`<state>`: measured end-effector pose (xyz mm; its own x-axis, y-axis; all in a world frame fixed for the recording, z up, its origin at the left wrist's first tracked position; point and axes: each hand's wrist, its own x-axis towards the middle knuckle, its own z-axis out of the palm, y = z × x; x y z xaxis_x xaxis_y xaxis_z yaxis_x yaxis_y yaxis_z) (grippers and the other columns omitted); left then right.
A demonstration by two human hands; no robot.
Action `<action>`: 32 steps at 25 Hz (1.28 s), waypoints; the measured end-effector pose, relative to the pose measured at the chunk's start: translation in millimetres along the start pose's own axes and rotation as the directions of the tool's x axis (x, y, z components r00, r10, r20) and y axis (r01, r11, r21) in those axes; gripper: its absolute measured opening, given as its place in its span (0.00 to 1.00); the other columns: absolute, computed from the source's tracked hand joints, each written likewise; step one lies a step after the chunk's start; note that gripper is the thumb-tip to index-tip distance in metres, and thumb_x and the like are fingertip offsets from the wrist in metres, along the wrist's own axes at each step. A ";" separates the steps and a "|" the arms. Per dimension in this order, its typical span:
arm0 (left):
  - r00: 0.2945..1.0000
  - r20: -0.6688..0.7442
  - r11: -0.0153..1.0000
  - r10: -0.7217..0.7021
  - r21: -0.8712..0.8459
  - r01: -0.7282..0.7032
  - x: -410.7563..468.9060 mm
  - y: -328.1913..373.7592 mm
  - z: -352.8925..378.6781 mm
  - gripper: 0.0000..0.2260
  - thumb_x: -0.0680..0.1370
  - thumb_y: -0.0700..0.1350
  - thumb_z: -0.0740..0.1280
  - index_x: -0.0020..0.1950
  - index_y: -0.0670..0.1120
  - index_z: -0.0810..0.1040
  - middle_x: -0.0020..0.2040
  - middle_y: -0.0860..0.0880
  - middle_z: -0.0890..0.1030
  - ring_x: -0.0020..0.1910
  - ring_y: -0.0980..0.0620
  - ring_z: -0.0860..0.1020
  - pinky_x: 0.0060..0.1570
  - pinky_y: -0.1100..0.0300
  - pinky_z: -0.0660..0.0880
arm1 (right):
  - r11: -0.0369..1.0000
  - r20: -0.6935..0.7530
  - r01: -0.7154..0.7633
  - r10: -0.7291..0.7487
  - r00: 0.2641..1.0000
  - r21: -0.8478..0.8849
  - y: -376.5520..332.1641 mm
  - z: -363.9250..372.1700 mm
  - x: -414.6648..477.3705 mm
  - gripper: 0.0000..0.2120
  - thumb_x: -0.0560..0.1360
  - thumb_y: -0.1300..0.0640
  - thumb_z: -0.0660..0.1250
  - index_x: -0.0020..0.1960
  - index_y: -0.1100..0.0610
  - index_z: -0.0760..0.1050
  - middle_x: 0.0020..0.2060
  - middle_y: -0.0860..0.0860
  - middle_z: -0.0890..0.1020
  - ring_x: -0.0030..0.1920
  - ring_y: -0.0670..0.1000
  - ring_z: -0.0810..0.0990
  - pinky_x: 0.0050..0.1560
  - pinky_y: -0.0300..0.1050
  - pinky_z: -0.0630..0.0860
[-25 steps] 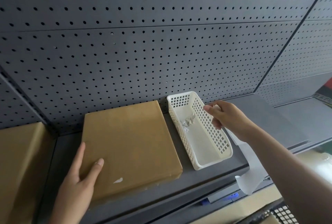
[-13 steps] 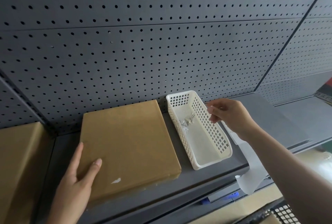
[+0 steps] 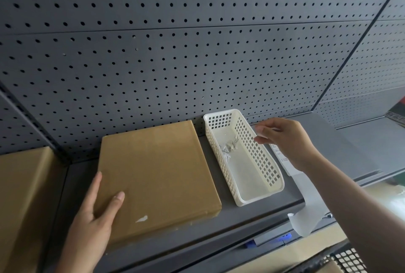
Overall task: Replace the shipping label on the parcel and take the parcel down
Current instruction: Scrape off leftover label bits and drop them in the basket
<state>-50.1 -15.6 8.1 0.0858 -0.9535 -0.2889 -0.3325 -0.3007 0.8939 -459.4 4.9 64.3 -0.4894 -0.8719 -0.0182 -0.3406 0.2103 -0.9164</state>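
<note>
The parcel [image 3: 157, 176], a flat brown cardboard box, lies on the grey shelf [image 3: 252, 213] with its top bare except for a small white label remnant [image 3: 142, 218] near the front edge. Our left hand [image 3: 94, 218] steadies its near left corner, thumb flat on top and fingers straight along the side. Just beside the parcel stands a white plastic basket [image 3: 277, 187] with torn label scraps [image 3: 230, 148] in it. Our right hand [image 3: 287, 139] hovers over the basket's right rim with curled fingers. We cannot tell whether they pinch anything. Under that hand a strip of white label paper [image 3: 306, 213] lies on the shelf and hangs over its front edge.

We judge the old label is off and its scraps are binned, so the new label comes next. That calls for the right hand to take the strip, free a label and press it flat on the parcel's top while the left hand holds the box steady.
</note>
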 end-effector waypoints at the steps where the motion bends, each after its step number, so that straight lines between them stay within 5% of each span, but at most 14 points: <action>1: 1.000 -0.002 1.000 0.003 0.002 -0.003 -0.3 0.3 0.3 0.27 0.74 0.64 0.70 0.67 0.81 0.59 0.78 0.61 0.70 0.75 0.48 0.71 0.75 0.42 0.66 | 1.000 -0.010 0.009 -0.009 1.000 -0.023 0.0 -0.2 0.0 0.03 0.76 0.60 0.72 0.45 0.58 0.84 0.38 0.52 0.88 0.39 0.52 0.87 0.48 0.45 0.83; 5: 1.000 -0.003 1.000 0.000 0.011 0.000 -0.6 1.9 -0.7 0.26 0.68 0.69 0.69 0.60 0.86 0.60 0.76 0.62 0.71 0.74 0.49 0.72 0.74 0.42 0.67 | 0.999 -0.069 0.029 -0.030 0.997 -0.020 -1.3 -1.2 -0.6 0.04 0.74 0.61 0.74 0.40 0.58 0.82 0.26 0.50 0.81 0.26 0.49 0.75 0.30 0.38 0.74; 7: 1.000 -0.006 1.000 -0.002 0.016 0.002 -0.7 0.6 -1.2 0.25 0.69 0.69 0.69 0.58 0.87 0.60 0.77 0.62 0.70 0.74 0.49 0.71 0.74 0.41 0.67 | 1.000 -0.091 0.018 -0.017 0.996 0.014 -1.0 -1.9 0.3 0.05 0.73 0.60 0.75 0.39 0.58 0.82 0.25 0.51 0.79 0.25 0.50 0.71 0.28 0.38 0.72; 15: 1.000 -0.021 1.000 0.001 0.004 -0.001 -2.5 1.9 0.2 0.24 0.76 0.61 0.71 0.58 0.85 0.61 0.75 0.60 0.73 0.72 0.48 0.73 0.73 0.42 0.68 | 0.985 -0.102 0.010 0.008 0.995 0.173 4.4 -6.4 2.8 0.15 0.73 0.53 0.74 0.40 0.66 0.82 0.31 0.59 0.81 0.29 0.53 0.78 0.41 0.49 0.81; 21: 1.000 -0.012 1.000 0.000 -0.022 0.000 -3.9 3.5 0.4 0.25 0.76 0.61 0.71 0.63 0.81 0.61 0.75 0.59 0.73 0.72 0.48 0.73 0.73 0.42 0.68 | 0.910 0.007 -0.073 0.077 0.997 0.409 2.7 -7.8 1.5 0.20 0.73 0.47 0.70 0.48 0.66 0.82 0.44 0.59 0.86 0.45 0.55 0.87 0.52 0.43 0.83; 23: 1.000 -0.005 1.000 0.001 -0.024 -0.001 -3.9 4.2 0.3 0.26 0.72 0.64 0.71 0.64 0.81 0.61 0.75 0.59 0.73 0.72 0.48 0.74 0.73 0.42 0.69 | 0.959 0.101 -0.053 0.025 0.995 0.280 1.2 -9.0 0.7 0.10 0.74 0.56 0.73 0.52 0.60 0.83 0.47 0.55 0.88 0.50 0.52 0.87 0.57 0.43 0.81; 27: 1.000 -0.002 0.999 0.009 -0.033 -0.009 -4.8 3.7 0.2 0.26 0.75 0.61 0.71 0.67 0.79 0.62 0.76 0.59 0.72 0.72 0.48 0.73 0.74 0.41 0.68 | 0.985 0.112 0.038 -0.019 0.994 -0.169 4.3 -0.1 6.0 0.05 0.75 0.59 0.73 0.51 0.54 0.83 0.42 0.47 0.88 0.43 0.44 0.87 0.51 0.40 0.81; 30: 1.000 0.002 0.999 0.007 -0.046 -0.007 -5.4 4.0 0.8 0.26 0.77 0.59 0.71 0.67 0.79 0.62 0.75 0.59 0.73 0.72 0.48 0.73 0.73 0.42 0.68 | 0.919 0.130 0.138 -0.096 0.987 -0.368 8.5 20.6 15.0 0.03 0.77 0.61 0.70 0.49 0.55 0.81 0.40 0.47 0.86 0.36 0.43 0.86 0.44 0.38 0.83; 32: 1.000 -0.001 0.999 0.004 -0.048 -0.004 -5.6 4.1 1.4 0.25 0.77 0.59 0.71 0.66 0.79 0.62 0.75 0.60 0.73 0.72 0.49 0.73 0.74 0.43 0.68 | 0.788 0.191 0.275 -0.202 0.961 -0.550 12.3 36.9 24.0 0.02 0.77 0.59 0.69 0.47 0.54 0.81 0.39 0.47 0.85 0.36 0.48 0.85 0.42 0.44 0.82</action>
<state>-53.2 -11.5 12.9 0.0852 -0.9547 -0.2850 -0.2876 -0.2975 0.9104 -445.7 -29.7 37.9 -0.2477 -0.9645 0.0911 -0.8448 0.1690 -0.5076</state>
